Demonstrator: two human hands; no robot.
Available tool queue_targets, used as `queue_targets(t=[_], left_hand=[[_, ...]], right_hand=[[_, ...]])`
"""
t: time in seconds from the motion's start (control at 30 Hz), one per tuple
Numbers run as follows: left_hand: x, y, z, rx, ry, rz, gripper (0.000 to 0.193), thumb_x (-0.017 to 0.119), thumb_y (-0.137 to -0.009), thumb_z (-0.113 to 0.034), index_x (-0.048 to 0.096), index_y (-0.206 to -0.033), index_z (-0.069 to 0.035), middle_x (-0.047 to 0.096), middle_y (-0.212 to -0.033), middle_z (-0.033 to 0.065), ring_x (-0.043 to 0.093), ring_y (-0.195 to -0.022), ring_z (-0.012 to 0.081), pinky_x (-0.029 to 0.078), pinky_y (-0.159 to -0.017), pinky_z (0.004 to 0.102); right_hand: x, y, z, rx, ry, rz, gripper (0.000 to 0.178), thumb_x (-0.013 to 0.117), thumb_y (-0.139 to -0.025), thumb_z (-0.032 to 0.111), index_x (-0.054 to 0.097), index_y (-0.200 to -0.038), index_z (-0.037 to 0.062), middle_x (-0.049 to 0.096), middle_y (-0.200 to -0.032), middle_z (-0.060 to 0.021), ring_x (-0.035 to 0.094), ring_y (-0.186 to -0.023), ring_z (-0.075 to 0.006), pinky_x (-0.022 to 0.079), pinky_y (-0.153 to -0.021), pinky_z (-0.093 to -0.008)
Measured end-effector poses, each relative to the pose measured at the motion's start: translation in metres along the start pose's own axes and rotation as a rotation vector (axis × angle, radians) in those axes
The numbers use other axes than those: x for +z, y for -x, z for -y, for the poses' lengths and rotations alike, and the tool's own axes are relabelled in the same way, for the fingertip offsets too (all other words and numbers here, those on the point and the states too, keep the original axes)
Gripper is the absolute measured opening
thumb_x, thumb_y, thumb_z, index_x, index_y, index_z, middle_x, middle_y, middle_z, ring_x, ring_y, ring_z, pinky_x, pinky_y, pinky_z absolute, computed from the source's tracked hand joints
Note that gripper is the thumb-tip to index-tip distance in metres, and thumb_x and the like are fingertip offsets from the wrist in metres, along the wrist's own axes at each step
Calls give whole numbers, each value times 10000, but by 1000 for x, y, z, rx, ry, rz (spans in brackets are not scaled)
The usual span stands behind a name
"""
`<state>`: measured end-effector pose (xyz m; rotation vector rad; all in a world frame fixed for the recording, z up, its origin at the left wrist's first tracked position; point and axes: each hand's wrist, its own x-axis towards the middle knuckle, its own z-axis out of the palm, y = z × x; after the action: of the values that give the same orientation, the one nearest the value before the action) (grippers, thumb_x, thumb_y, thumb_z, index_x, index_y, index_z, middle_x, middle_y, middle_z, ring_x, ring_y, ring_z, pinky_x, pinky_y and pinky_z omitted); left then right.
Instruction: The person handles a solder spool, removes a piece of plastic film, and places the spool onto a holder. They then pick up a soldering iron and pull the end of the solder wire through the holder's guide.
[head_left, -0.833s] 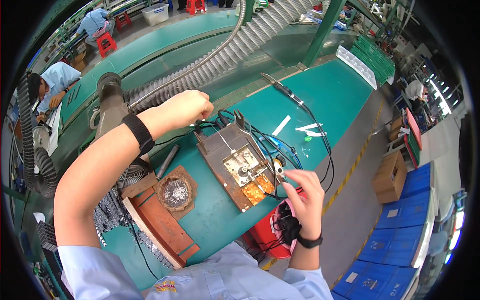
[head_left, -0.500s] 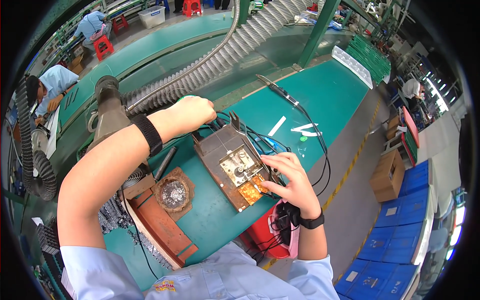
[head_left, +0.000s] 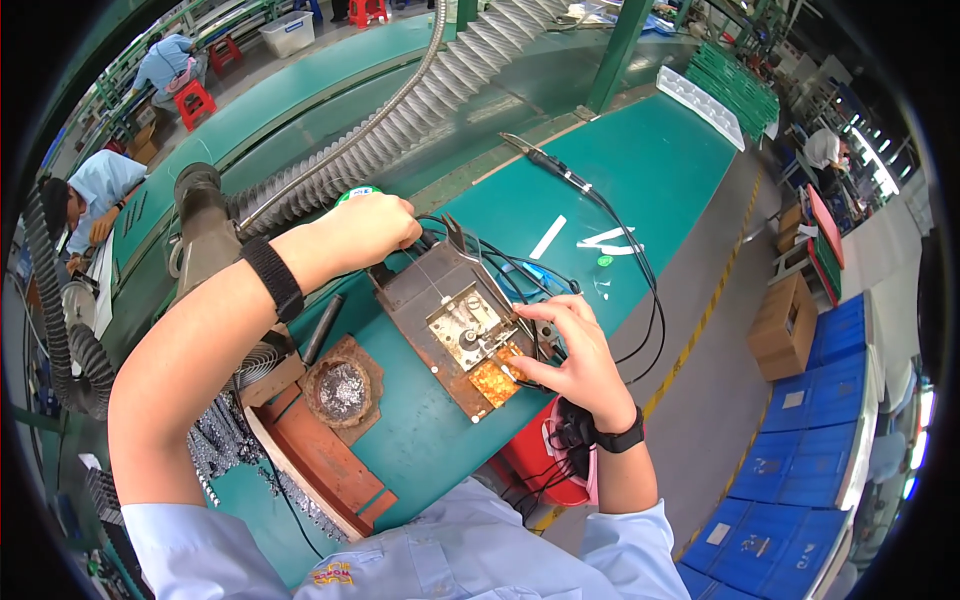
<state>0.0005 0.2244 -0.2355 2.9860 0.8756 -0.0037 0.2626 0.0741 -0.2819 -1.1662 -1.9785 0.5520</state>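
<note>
A dark metal fixture (head_left: 410, 300) lies slantwise on the green bench, carrying a silvery plate (head_left: 465, 325) and a stained amber block (head_left: 497, 384). My left hand (head_left: 370, 228) is closed at the fixture's far end, its fingertips hidden. From beneath it a thin wire-like line runs down to the silvery plate. Just behind that hand, part of a green-and-white round thing (head_left: 360, 193) shows. My right hand (head_left: 580, 360) reaches over the fixture's right side, thumb and forefinger apart, thumb by the amber block. Whether the fingertips touch small parts there is too fine to tell.
Left of the fixture are a crusty round pot (head_left: 343, 392), a dark rod (head_left: 324, 328) and a brown tray (head_left: 318, 462). A corded iron-like tool (head_left: 545, 160) and white strips (head_left: 610, 243) lie farther back. A ribbed duct (head_left: 400, 125) crosses behind; a red bin (head_left: 545, 460) stands below.
The whole view has shifted slightly, moving the bench and fixture a little left and up. Both hands stay at the same places on the fixture, with little visible change in their fingers.
</note>
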Motion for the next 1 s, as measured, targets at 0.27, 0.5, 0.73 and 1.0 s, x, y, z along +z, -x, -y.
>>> queue_targets(t=[0.27, 0.5, 0.73, 1.0], left_hand=[[-1, -2, -3, -35, 22, 76, 31, 608, -685, -44, 581, -685, -27, 547, -720, 101, 583, -713, 280, 480, -640, 375], [-3, -6, -5, -32, 41, 97, 27, 608, -690, -42, 587, -692, -25, 551, -724, 104, 585, -718, 283, 480, -643, 373], [-7, -6, -7, -45, 15, 107, 24, 605, -682, -35, 587, -696, -27, 556, -728, 104, 588, -725, 284, 481, -643, 373], [-10, -4, -11, -61, -34, 129, 36, 600, -669, -25, 576, -696, -28, 558, -728, 100, 590, -721, 283, 485, -630, 378]], right_hand=[[4, 3, -7, -16, -71, -37, 394, 726, -619, 70, 562, -976, 52, 632, -1054, -51, 514, -925, -217, 422, -824, -322], [4, 3, -5, -4, -52, -43, 366, 725, -622, 69, 563, -950, 59, 634, -1064, -50, 513, -920, -205, 394, -851, -321], [5, 3, -4, -2, -52, -50, 343, 724, -625, 70, 564, -928, 69, 635, -1067, -44, 510, -914, -202, 373, -865, -321], [4, 2, -3, 6, -51, -48, 318, 721, -630, 76, 562, -905, 73, 635, -1072, -44, 510, -914, -203, 365, -867, -323]])
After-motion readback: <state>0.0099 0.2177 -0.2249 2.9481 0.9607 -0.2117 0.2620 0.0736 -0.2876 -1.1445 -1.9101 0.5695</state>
